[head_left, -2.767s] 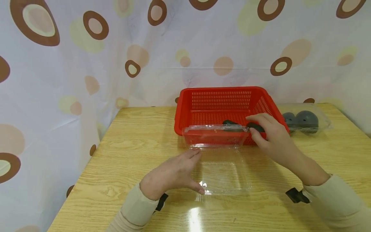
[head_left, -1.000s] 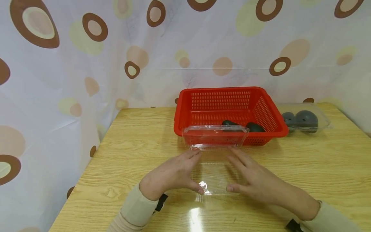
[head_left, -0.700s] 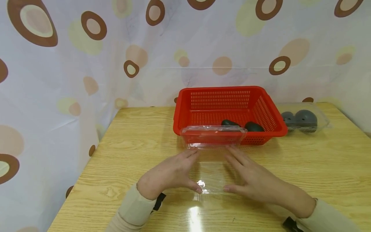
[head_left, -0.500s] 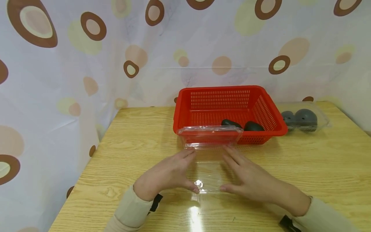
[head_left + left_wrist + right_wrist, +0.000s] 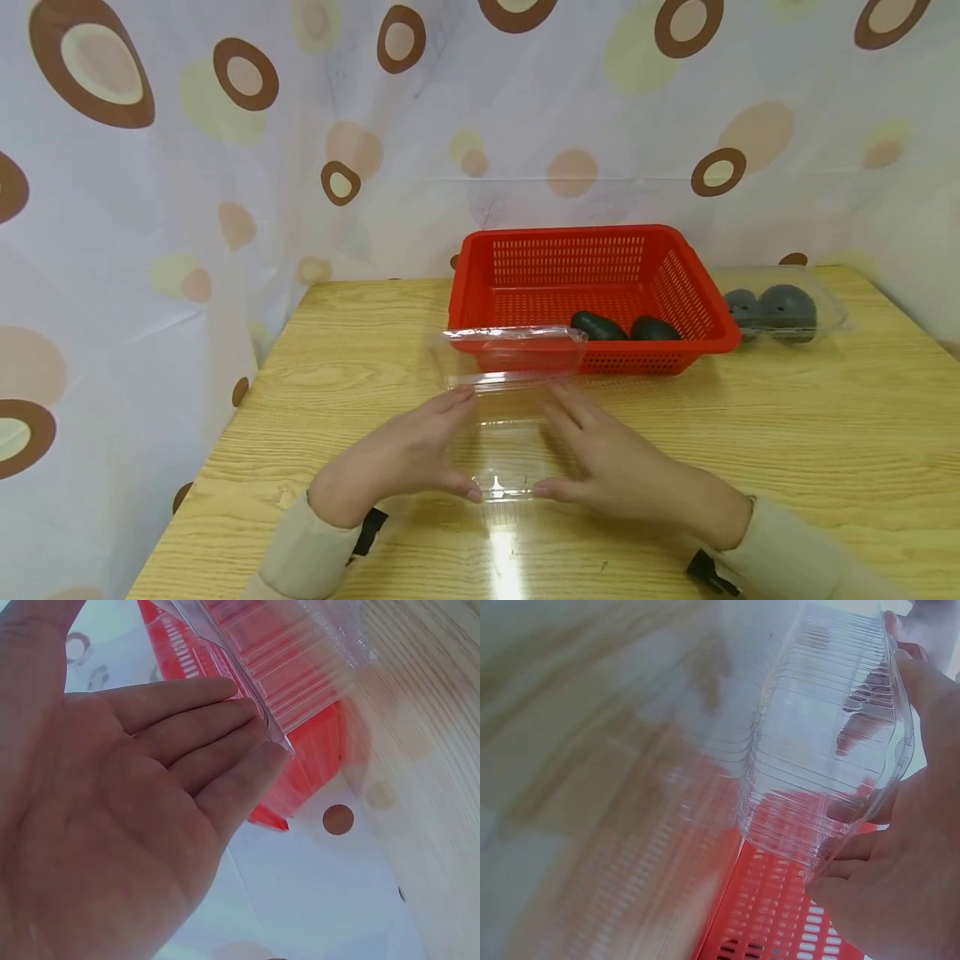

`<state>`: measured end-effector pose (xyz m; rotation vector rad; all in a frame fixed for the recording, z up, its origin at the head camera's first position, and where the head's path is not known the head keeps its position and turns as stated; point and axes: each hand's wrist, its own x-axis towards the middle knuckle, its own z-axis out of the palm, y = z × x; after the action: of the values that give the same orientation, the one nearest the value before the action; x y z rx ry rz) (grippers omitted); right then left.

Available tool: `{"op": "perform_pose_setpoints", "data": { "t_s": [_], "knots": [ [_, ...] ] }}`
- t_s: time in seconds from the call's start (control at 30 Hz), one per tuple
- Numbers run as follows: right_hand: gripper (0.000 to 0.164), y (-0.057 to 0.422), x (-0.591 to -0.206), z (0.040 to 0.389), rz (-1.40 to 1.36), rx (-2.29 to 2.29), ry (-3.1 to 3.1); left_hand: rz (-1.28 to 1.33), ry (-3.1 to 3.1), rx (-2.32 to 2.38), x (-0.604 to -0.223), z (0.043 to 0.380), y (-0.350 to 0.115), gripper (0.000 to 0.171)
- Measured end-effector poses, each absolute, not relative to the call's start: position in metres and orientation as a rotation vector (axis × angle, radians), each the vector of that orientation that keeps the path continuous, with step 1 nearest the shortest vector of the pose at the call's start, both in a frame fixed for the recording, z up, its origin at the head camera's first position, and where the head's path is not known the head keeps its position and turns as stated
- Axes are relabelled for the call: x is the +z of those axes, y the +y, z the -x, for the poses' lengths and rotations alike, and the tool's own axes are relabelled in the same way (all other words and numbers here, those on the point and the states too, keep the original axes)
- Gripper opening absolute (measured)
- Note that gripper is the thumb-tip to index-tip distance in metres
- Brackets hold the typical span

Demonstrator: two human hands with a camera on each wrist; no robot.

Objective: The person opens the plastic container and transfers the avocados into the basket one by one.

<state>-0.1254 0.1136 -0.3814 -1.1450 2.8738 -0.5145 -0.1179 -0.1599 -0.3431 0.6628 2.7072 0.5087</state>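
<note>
A clear plastic clamshell box point(image 5: 510, 458) lies on the wooden table with its lid point(image 5: 513, 354) raised at the back, overlapping the basket's front in the head view. My left hand point(image 5: 401, 462) is at the box's left side, its fairly straight fingers right at the rim in the left wrist view. At the right side is my right hand point(image 5: 615, 462), thumb toward the front corner and fingers toward the back. Its extended fingers lie along the clear ribbed wall point(image 5: 825, 742) in the right wrist view. Nothing shows inside the box.
Behind the box stands a red slotted basket point(image 5: 562, 237) holding two dark, avocado-like things point(image 5: 598, 325) near its front wall. To its right, another clear box point(image 5: 828, 304) holds dark rounded things point(image 5: 787, 312). A patterned curtain point(image 5: 420, 208) hangs behind the table point(image 5: 360, 350).
The right hand let go of a dark avocado-like thing in the basket and came to the box's right side. Both hands and the open box have since shifted left together.
</note>
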Motion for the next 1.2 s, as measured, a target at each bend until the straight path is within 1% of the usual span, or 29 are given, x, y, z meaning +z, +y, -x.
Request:
{"op": "perform_pose_setpoints", "data": {
  "t_s": [0.27,0.47,0.7,1.0,1.2],
  "knots": [
    [0.101,0.095,-0.383,0.128,1.187,-0.498,2.824,-0.592,2.700,0.547,-0.344,0.113,-0.178,0.109],
    [0.097,0.080,-0.382,0.130,1.258,-0.485,2.822,-0.540,2.715,0.579,-0.346,0.110,-0.192,0.107],
    [0.097,0.062,-0.379,0.133,1.266,-0.474,2.787,-0.493,2.716,0.658,-0.347,0.106,-0.209,0.106],
    [0.100,0.041,-0.377,0.139,1.279,-0.444,2.740,-0.506,2.756,0.663,-0.348,0.101,-0.230,0.107],
    [0.099,0.028,-0.376,0.144,1.299,-0.412,2.726,-0.500,2.784,0.676,-0.348,0.097,-0.243,0.106]
  ]
}}
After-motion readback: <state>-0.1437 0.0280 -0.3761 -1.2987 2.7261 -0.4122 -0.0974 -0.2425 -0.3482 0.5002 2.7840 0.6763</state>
